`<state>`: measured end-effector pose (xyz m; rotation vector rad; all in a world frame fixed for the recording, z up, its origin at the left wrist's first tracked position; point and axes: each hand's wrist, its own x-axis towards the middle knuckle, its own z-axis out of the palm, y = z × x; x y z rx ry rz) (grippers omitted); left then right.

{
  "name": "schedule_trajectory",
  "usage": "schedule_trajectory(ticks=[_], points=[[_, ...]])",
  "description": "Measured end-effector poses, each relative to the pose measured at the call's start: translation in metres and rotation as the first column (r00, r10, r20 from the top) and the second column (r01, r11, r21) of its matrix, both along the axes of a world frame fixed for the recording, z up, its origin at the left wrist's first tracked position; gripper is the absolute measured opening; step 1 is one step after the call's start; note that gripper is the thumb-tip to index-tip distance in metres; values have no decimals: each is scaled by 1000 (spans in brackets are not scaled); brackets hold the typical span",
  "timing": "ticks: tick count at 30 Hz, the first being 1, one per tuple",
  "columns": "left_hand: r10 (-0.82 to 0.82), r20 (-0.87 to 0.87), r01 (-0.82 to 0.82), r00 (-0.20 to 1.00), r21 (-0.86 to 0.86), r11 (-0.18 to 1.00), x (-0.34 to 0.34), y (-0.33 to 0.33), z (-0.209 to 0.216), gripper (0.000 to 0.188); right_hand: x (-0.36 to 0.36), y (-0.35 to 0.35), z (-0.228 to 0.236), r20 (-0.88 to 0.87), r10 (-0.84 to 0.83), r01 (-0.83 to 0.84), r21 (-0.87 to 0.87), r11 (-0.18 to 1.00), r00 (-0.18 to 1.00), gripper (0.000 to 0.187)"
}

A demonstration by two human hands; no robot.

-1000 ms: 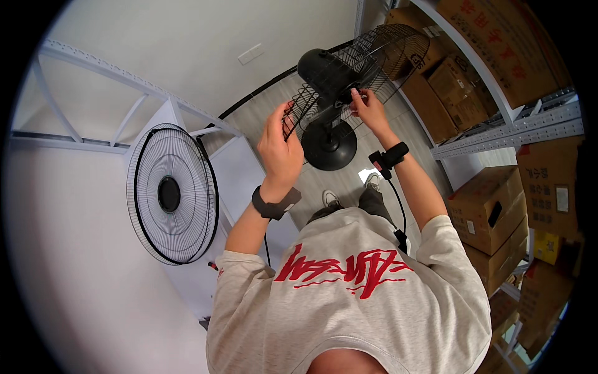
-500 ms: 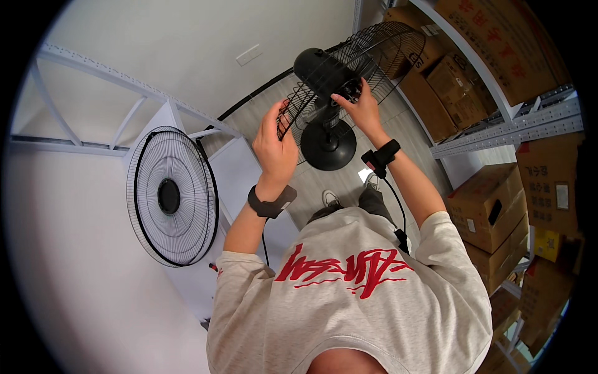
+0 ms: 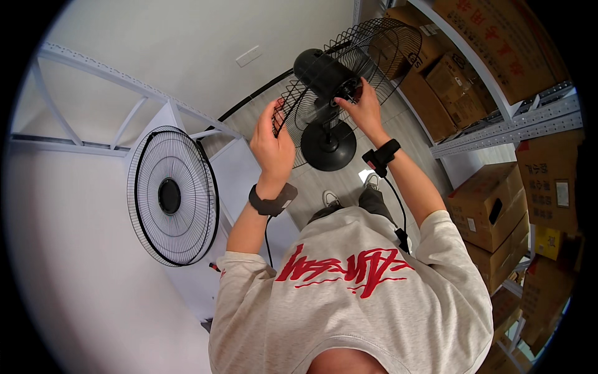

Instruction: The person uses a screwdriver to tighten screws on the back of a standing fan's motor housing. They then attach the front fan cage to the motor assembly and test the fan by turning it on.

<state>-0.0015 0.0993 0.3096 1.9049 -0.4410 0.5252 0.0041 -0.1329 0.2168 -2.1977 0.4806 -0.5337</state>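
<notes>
A black stand fan has a rounded motor housing (image 3: 324, 71) above a round base (image 3: 328, 146) on the floor. Around the front of the housing sits a black wire rear grille (image 3: 389, 47), tilted, with no blade on the fan. My left hand (image 3: 272, 146) is closed on the grille's left rim, its fingertips partly behind the wires. At the grille's centre, my right hand (image 3: 366, 115) has thumb and fingers closed about the front of the motor; whatever small part they grip is hidden. Both wrists wear dark straps.
A round front grille (image 3: 169, 196) with a black centre leans at the left by a white surface (image 3: 240, 174). White metal shelving (image 3: 507, 134) on the right holds several cardboard boxes (image 3: 489, 206). A pale wall (image 3: 205, 37) stands behind the fan.
My left hand and the grille's left rim have shifted slightly left, and the grille has turned a little. My right hand stays at the centre, with its thumb slightly moved.
</notes>
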Motion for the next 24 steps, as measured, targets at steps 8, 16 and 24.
schedule_trajectory(ticks=[8,16,24], points=[[-1,91,-4,996,61,998,-1,-1,0,45,2,-15,-10,-85,62,-40,240,970,994,74],[0,118,-9,993,76,997,-2,-1,-2,45,-1,-16,-11,46,99,-103,101,990,994,66],[-17,102,10,995,73,997,-3,-1,-3,41,0,-20,-5,-20,146,-146,-8,989,989,65]])
